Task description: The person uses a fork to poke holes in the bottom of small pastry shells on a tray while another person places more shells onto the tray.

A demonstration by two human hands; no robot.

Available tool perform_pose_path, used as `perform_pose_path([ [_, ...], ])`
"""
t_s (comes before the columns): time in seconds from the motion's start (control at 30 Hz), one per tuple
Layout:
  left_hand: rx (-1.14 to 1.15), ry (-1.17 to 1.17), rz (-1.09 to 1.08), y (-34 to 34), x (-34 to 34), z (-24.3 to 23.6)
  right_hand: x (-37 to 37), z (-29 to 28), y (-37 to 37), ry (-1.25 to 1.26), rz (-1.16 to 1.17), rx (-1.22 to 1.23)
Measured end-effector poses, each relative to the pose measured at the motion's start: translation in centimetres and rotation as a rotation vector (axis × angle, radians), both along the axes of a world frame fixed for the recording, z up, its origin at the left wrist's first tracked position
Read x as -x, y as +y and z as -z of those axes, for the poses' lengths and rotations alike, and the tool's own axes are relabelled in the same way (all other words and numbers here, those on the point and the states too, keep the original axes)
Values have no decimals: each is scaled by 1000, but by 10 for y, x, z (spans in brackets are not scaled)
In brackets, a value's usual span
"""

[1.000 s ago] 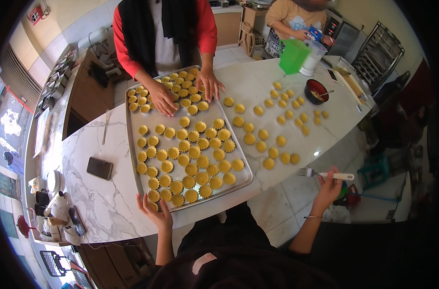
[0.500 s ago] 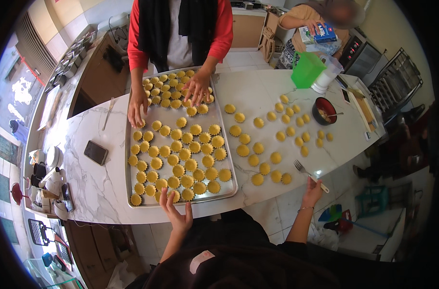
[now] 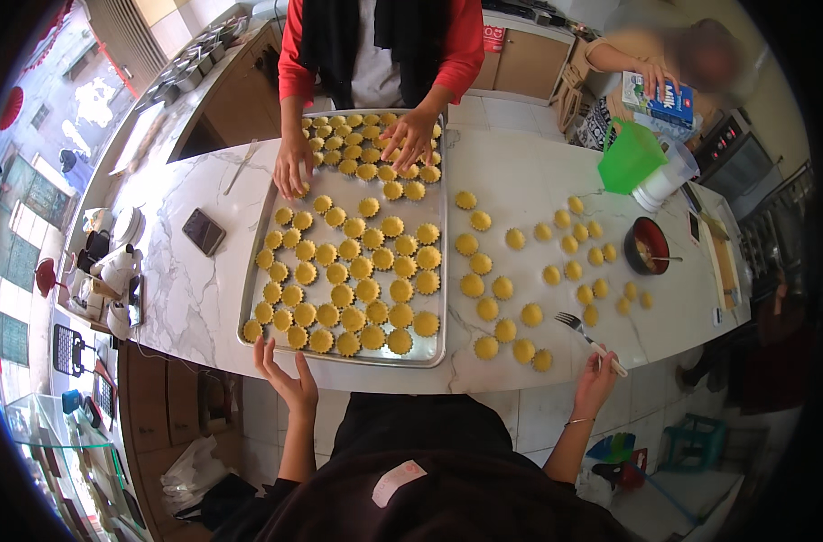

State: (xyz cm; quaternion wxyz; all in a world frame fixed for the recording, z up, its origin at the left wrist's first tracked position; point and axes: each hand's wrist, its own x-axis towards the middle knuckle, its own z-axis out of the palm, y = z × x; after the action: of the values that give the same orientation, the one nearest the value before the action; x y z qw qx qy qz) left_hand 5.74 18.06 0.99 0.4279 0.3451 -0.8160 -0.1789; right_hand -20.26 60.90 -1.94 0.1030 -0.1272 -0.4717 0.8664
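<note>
My right hand [image 3: 595, 387] is shut on a fork [image 3: 592, 341] by its pale handle, with the tines over the table's near edge. My left hand [image 3: 291, 384] is open, fingers spread, at the near left corner of a large metal tray [image 3: 438, 271]. Rows of yellow fluted tart shells [image 3: 367, 290] fill much of that tray. More tart shells [image 3: 530, 314] stand loose on the marble table, to the right of the tray and beyond the fork. Across the table, a co-worker's two hands [image 3: 411, 134] reach among the shells at the tray's far end.
On the table [image 3: 190, 298] lie a phone [image 3: 204, 231] and a thin utensil [image 3: 241, 168]. A dark bowl with a spoon [image 3: 646, 246], a green jug [image 3: 630, 158] and a clear container [image 3: 669, 176] stand at the right. Another person holds a blue-and-white carton [image 3: 657, 98].
The whole view has shifted. My left hand has drawn back from the shells at the tray's near edge, toward its left corner. My right hand still holds the fork.
</note>
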Motion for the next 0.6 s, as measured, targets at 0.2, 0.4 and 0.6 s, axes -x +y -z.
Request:
perform_pose_path([
  [0.2, 1, 38, -25, 12, 17, 7, 5, 25, 17, -79, -36, 141],
  [0.4, -45, 72, 71, 41, 46, 17, 6, 27, 23, -56, -140, 112],
  [0.6, -46, 43, 223, 60, 60, 16, 2, 19, 36, -136, -242, -12],
])
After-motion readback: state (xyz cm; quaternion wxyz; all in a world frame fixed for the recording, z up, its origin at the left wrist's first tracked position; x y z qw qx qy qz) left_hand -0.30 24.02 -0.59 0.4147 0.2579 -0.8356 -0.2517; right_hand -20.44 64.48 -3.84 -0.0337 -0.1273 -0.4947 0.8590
